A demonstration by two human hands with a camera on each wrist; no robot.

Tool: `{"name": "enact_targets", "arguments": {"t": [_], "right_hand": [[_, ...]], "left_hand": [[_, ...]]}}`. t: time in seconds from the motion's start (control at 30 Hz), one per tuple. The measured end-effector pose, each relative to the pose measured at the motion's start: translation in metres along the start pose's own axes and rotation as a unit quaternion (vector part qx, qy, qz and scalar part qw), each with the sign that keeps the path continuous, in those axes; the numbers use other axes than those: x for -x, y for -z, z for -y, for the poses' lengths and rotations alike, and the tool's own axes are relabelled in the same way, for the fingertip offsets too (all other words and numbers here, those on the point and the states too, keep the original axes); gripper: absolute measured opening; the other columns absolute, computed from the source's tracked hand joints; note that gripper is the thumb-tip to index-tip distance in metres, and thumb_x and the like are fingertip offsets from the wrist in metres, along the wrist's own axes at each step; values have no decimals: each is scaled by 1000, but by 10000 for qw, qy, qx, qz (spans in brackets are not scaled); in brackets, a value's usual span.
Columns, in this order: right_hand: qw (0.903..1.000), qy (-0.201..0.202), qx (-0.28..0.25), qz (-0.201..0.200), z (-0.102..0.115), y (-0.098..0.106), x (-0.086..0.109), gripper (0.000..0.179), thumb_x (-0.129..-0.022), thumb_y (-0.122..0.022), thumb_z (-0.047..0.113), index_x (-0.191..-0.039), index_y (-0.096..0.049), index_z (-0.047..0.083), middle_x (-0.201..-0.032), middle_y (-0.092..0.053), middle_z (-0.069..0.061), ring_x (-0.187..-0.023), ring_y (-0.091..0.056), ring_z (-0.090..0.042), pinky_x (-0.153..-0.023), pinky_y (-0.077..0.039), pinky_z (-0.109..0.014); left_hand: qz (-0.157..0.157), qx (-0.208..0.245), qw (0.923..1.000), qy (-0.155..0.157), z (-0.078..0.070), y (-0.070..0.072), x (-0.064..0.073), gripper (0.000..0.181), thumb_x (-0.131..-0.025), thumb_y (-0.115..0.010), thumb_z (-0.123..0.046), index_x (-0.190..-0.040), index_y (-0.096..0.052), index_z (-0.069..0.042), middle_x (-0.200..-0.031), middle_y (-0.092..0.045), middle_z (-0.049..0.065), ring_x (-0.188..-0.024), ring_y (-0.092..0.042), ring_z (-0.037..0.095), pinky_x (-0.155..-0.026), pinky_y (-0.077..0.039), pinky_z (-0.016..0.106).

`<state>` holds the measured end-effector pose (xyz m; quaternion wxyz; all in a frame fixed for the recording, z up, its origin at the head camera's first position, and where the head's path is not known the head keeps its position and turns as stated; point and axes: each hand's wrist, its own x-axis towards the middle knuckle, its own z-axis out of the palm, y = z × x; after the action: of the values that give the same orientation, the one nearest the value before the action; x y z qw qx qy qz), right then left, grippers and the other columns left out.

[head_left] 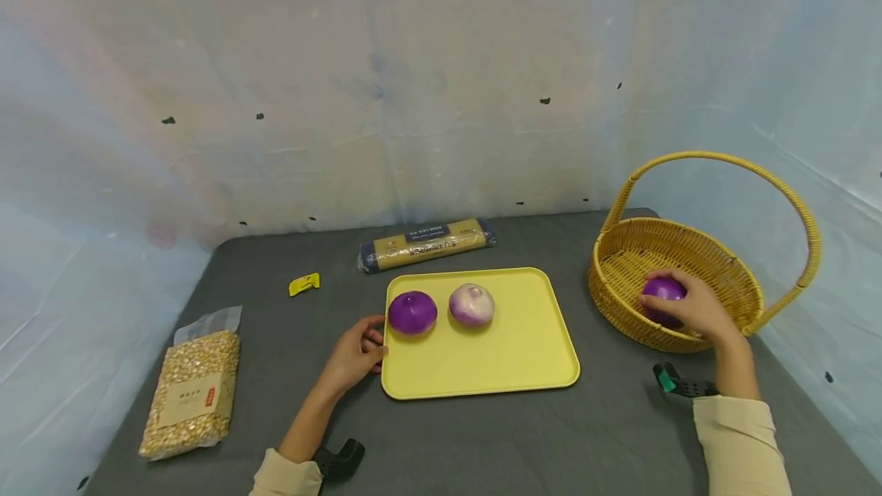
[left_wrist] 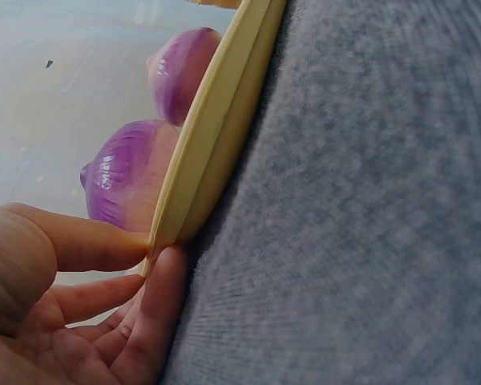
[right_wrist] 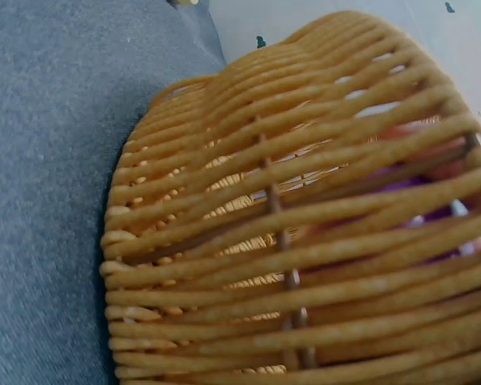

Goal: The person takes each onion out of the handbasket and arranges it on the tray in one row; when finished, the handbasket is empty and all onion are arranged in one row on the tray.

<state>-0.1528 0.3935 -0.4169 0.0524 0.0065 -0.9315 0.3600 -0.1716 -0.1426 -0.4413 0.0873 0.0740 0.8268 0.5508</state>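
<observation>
My left hand (head_left: 358, 350) pinches the left rim of a yellow tray (head_left: 482, 366), thumb on one side of the edge and fingers on the other in the left wrist view. Two onions rest on that tray: a deep purple onion (head_left: 412, 314) near the left rim and a paler white-and-purple onion (head_left: 472, 305) beside it. Inside the wicker basket (head_left: 620, 320), my right hand (head_left: 704, 311) grips another purple onion (head_left: 664, 289) from above. In the right wrist view the woven wall (right_wrist: 248, 208) mostly hides this hand and onion.
Behind the tray lies a long noodle packet (head_left: 427, 243). A small yellow wrapped piece (head_left: 304, 284) sits to its left. A clear bag of corn kernels (head_left: 196, 389) lies at the table's left side. The basket's tall handle (head_left: 723, 155) arches up above its rim.
</observation>
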Motion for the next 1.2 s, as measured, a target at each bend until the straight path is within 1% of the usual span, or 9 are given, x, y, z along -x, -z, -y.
{"name": "enact_targets", "arguments": {"t": [0.17, 0.33, 0.43, 0.53, 0.67, 0.73, 0.83, 0.97, 1.2], "right_hand": [[9997, -55, -175, -172, 7, 0, -2, 51, -85, -68, 30, -123, -48, 3, -121, -47, -25, -103, -47, -42, -66, -50, -40], [9991, 237, -123, -319, 27, 1, -7, 50, -84, -69, 30, -124, -50, 6, -123, -47, -22, -104, -47, -40, -68, -51, -45], [9981, 457, -55, -400, 41, 2, -11, 48, -83, -70, 27, -124, -52, 7, -122, -48, -17, -103, -47, -34, -67, -51, -37], [9977, 506, -53, -456, 54, 3, -13, 49, -82, -72, 25, -125, -53, 11, -123, -49, -10, -100, -46, -23, -65, -49, -27], [9972, 538, -124, -501, 71, 2, -16, 50, -80, -74, 23, -125, -55, 16, -123, -50, -2, -97, -45, -12, -65, -48, -20], [9960, 692, -164, -537, 79, 1, -18, 49, -79, -75, 21, -124, -55, 16, -121, -51, 0, -96, -46, -10, -67, -48, -18], [9917, 1122, -234, -574, 89, -2, -21, 49, -77, -76, 15, -122, -57, 12, -121, -52, -3, -97, -46, -6, -69, -47, -15], [9854, 1581, -327, -545, 101, -8, -25, 50, -74, -78, 10, -121, -58, 10, -124, -53, -8, -99, -47, -3, -70, -46, -13], [9828, 1768, -386, -363, 117, -19, -32, 51, -73, -79, 9, -120, -59, 12, -127, -53, -7, -102, -49, -10, -73, -47, -14]], "left_hand": [[-91, 44, 9999, 0, 22, -3, -10, 50, -82, -61, 9, -129, -47, 5, -91, -54, 17, -70, -59, 23, -52, -54, 34], [-65, 91, 9999, -7, 39, -4, -19, 51, -82, -63, 7, -130, -49, 0, -91, -54, 12, -70, -59, 19, -51, -53, 30], [-35, 114, 9999, -39, 41, -4, -19, 51, -81, -62, 7, -130, -49, 0, -90, -54, 12, -69, -59, 18, -51, -53, 29], [-32, 134, 9999, -51, 41, -3, -19, 50, -81, -62, 8, -129, -49, 0, -89, -53, 12, -68, -58, 18, -51, -53, 30], [-47, 117, 9999, -20, 39, -2, -18, 50, -80, -62, 8, -129, -50, 0, -89, -54, 12, -68, -58, 18, -51, -53, 30], [-46, 110, 9999, -12, 39, -2, -18, 50, -80, -62, 8, -129, -50, 0, -89, -53, 12, -69, -58, 18, -51, -53, 30], [-37, 102, 9999, -25, 39, -2, -18, 50, -81, -62, 7, -129, -49, 0, -89, -53, 11, -69, -58, 18, -51, -53, 30], [-7, 107, 9999, -62, 40, -2, -18, 50, -81, -62, 7, -129, -49, 1, -89, -53, 11, -69, -58, 18, -51, -53, 29], [-18, 128, 9999, -79, 42, -3, -18, 50, -81, -62, 8, -129, -49, 0, -90, -53, 11, -68, -57, 17, -51, -53, 29]]}}
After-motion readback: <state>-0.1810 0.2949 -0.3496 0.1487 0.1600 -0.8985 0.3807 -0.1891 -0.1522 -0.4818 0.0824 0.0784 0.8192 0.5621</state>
